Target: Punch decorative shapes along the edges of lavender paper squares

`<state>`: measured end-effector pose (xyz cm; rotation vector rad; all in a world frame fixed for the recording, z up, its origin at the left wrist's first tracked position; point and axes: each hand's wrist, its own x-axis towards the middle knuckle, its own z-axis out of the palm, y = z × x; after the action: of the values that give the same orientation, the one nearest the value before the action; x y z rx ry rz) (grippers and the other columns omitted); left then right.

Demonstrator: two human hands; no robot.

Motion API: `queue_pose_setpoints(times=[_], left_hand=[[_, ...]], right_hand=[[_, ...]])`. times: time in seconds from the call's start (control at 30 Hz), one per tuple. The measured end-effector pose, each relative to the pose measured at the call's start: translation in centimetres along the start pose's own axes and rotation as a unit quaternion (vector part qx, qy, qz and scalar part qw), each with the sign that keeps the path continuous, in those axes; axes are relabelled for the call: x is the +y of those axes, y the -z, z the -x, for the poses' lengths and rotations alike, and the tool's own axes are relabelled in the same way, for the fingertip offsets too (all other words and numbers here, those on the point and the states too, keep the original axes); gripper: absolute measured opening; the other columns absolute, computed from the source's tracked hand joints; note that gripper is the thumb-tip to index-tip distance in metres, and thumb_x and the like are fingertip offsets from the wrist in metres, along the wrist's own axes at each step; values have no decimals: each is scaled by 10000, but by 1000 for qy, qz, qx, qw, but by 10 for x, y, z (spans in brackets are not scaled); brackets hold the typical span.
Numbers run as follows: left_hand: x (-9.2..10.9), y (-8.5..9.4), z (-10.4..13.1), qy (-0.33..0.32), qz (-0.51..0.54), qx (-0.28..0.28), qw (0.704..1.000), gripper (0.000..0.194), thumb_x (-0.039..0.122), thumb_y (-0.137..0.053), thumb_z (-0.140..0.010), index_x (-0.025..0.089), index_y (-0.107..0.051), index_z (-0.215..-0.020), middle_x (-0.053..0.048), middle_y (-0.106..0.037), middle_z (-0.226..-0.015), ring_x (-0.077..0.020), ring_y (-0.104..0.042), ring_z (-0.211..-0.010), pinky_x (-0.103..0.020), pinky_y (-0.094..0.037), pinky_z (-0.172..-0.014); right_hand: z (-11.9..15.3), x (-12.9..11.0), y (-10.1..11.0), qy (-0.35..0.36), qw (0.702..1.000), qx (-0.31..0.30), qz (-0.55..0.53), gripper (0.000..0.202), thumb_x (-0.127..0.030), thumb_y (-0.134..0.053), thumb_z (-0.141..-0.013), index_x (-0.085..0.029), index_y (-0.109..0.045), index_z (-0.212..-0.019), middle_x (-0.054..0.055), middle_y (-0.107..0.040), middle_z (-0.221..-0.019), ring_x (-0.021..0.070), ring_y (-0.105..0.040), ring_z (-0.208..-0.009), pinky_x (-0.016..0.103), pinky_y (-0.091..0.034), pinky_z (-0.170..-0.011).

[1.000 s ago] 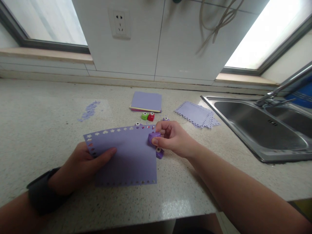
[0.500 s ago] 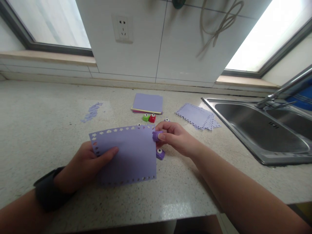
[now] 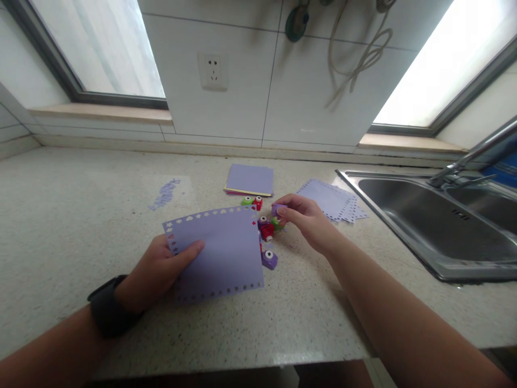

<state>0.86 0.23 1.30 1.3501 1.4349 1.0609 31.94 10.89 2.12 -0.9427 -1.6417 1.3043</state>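
Observation:
A purple sheet (image 3: 222, 250) with small shapes cut along its top, left and bottom edges is gripped at its left side by my left hand (image 3: 161, 264), thumb on top. My right hand (image 3: 302, 218) pinches a small purple punch (image 3: 278, 210), apart from the sheet's right edge. Beside that edge lie a red punch (image 3: 267, 232), a green punch (image 3: 276, 223) and another purple punch (image 3: 270, 259), some partly behind the sheet. Further back sit a second green punch (image 3: 246, 201) and a second red one (image 3: 257, 202).
A stack of uncut sheets (image 3: 250, 179) lies at the back. Sheets with punched edges (image 3: 327, 196) overlap on the right, beside the steel sink (image 3: 428, 215). Small purple cutouts (image 3: 165, 195) are heaped at the back left. A tiled wall with an outlet (image 3: 213, 71) stands behind.
My right hand has moved the purple punch off the sheet's top right corner, to the right. More punches now show beside the sheet. The camera view has tilted up a little.

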Motion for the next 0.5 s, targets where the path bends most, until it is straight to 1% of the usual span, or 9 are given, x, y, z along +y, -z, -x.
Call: queue_pose_setpoints(times=[0.1, 0.2, 0.27, 0.33, 0.43, 0.5], left_hand=[[1, -1, -1, 2, 28, 8, 1000, 337, 478, -783, -873, 223, -799, -1093, -88, -837, -1145, -337, -789, -1069, -448, -631, -981], [1, -4, -1, 23, 81, 37, 996, 354, 469, -825, -828, 208, -802, -1067, -99, -841, -1118, -351, -793, -1038, -432, -647, -927], [1, -6, -2, 40, 116, 50, 991, 342, 449, -842, -815, 214, -803, -1060, -91, -845, -1097, -338, -799, -1006, -398, -655, -873], [-1, -7, -3, 51, 139, 55, 987, 314, 410, -846, -818, 227, -801, -1070, -73, -846, -1079, -314, -802, -975, -367, -654, -833], [-3, -7, -4, 58, 160, 59, 984, 290, 360, -842, -824, 234, -801, -1082, -58, -846, -1062, -292, -803, -936, -353, -651, -811], [-5, -7, -6, 52, 167, 65, 982, 278, 348, -844, -819, 228, -807, -1067, -60, -845, -1049, -284, -802, -918, -345, -648, -809]], right_hand=[[0, -1, 5, 13, 997, 7, 76, 270, -444, -776, -908, -202, -771, -1027, 43, -738, -952, 170, -636, -835, 319, -493, -759], [2, -6, 8, 7, 992, -11, 122, 277, -461, -731, -930, -204, -776, -1023, 56, -747, -932, 189, -634, -822, 333, -482, -734], [4, -11, 11, -1, 987, -44, 153, 269, -455, -697, -949, -202, -782, -986, 60, -750, -907, 194, -635, -810, 337, -478, -726], [5, -17, 14, -13, 977, -93, 191, 269, -452, -676, -961, -208, -789, -951, 56, -750, -897, 195, -633, -808, 339, -472, -727], [7, -23, 20, -46, 953, -149, 261, 290, -480, -672, -952, -220, -798, -931, 36, -730, -846, 180, -597, -744, 330, -440, -673], [8, -27, 22, -72, 935, -169, 305, 315, -507, -670, -941, -222, -802, -921, 23, -697, -786, 166, -551, -683, 324, -400, -624]])
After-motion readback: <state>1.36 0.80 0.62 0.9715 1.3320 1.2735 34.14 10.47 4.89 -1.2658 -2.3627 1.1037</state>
